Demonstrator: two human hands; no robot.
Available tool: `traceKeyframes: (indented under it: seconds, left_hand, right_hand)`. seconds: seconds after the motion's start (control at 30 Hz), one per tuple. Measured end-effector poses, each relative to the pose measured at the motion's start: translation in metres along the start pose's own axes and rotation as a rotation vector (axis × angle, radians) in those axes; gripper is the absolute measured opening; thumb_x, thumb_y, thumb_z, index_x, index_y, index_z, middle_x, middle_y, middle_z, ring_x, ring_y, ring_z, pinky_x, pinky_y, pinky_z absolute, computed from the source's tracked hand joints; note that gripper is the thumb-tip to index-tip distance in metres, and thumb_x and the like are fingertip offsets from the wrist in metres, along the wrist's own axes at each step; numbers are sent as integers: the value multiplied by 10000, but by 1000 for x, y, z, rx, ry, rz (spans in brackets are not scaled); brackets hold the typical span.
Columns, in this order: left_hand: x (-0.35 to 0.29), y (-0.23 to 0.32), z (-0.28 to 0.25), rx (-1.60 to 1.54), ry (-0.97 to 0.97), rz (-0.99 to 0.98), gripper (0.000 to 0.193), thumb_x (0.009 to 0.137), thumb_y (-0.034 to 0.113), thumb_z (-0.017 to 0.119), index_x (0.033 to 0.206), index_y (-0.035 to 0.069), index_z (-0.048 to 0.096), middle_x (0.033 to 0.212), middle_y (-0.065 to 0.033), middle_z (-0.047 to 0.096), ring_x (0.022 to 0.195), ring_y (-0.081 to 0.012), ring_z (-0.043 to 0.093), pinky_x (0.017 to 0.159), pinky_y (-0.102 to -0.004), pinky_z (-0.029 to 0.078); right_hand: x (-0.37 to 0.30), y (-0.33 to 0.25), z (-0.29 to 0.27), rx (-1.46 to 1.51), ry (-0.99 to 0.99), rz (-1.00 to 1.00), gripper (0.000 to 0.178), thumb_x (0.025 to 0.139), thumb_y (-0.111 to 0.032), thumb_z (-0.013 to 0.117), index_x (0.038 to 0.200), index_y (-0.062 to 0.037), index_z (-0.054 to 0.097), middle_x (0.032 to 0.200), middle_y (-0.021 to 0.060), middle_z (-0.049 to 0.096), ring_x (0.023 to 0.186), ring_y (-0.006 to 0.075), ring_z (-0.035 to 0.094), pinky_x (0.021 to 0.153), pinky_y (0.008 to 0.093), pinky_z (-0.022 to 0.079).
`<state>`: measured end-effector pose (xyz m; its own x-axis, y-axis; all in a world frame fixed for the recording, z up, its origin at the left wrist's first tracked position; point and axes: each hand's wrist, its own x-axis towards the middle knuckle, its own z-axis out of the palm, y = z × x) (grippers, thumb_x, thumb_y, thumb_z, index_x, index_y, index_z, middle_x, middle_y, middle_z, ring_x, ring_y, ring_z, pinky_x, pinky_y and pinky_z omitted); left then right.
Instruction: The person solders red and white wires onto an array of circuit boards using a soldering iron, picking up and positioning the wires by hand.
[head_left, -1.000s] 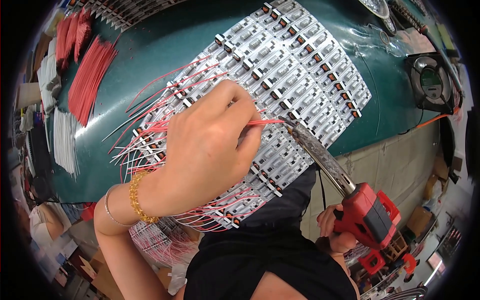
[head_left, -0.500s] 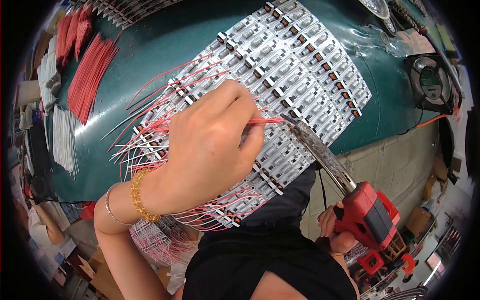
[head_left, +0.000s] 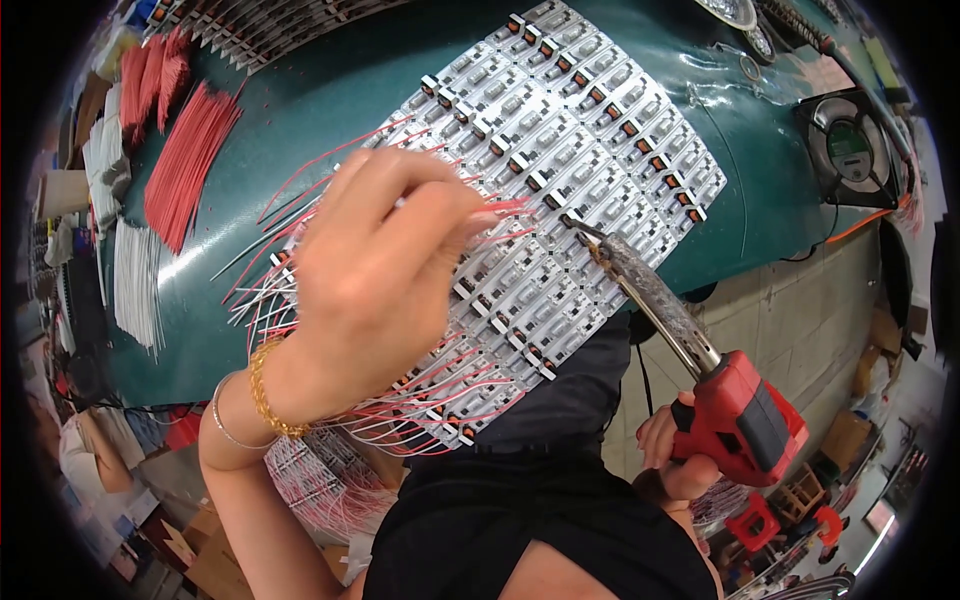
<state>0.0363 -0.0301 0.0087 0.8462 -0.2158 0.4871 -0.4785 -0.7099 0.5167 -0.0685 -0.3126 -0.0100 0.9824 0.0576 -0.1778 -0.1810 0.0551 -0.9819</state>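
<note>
Pinched in my left hand (head_left: 375, 265) is a small bundle of red wires (head_left: 508, 207), their ends poking out past the fingertips. That hand hovers over a large panel of small white circuit boards (head_left: 590, 150) with components in rows. My right hand (head_left: 668, 452) grips the red and black handle of a soldering gun (head_left: 745, 415). Its dark tip points left, at the middle of the panel; whether it touches a board I cannot tell. Red and white wires (head_left: 440, 395) stick out along the panel's left and near edges, partly hidden under my left hand and wrist.
On the green table (head_left: 270, 130) lie stacks of red wires (head_left: 195, 165) and white wires (head_left: 138, 285) at the left. More panels (head_left: 250, 25) stand at the far left. A square fan (head_left: 850, 148) sits at the right edge. Another wired panel (head_left: 320, 480) is below the table edge.
My left hand has drawn back to the left with the red wires, away from the soldering tip. The soldering gun stays nearly in place, and the whole view has shifted slightly.
</note>
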Motion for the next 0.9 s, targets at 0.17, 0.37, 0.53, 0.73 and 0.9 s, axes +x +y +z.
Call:
traceKeyframes:
  seconds: [0.17,0.37,0.53,0.73,0.9]
  left_hand:
    - [-2,22,-3,-140,-126,-262,79,817,23,648,831,7,572,652,-105,544,555,-300,548,520,-370,432]
    - [-8,22,19,-46,-188,-203,76,796,-3,674,806,-11,599,704,-100,546,564,-220,540,519,-323,431]
    - [-6,18,15,7,-270,-137,84,774,-21,675,801,-20,596,728,-104,538,582,-219,552,515,-328,433]
    - [-9,17,19,-61,-238,-226,79,758,-36,670,754,-10,594,703,-90,541,578,-201,567,512,-299,450]
    - [-8,19,20,-52,-223,-226,98,752,-23,678,729,-6,584,689,-84,539,570,-190,571,507,-285,448]
  right_hand:
    - [-1,-5,-2,-21,23,65,982,709,-767,573,1245,48,456,449,-51,402,361,96,420,428,247,386]
    - [-5,-5,-9,-78,-18,30,1020,681,-794,552,1247,48,450,451,-48,409,363,101,431,421,252,383]
    - [-5,-1,-17,-52,-96,-15,1050,666,-807,541,1261,51,434,468,-43,427,373,106,443,437,262,399]
    - [-3,2,-22,112,-177,37,619,691,-632,715,613,-41,551,552,20,529,466,150,519,457,260,384]
    - [-2,-2,-16,69,-134,74,622,723,-634,692,575,-64,494,544,15,525,464,140,513,448,263,363]
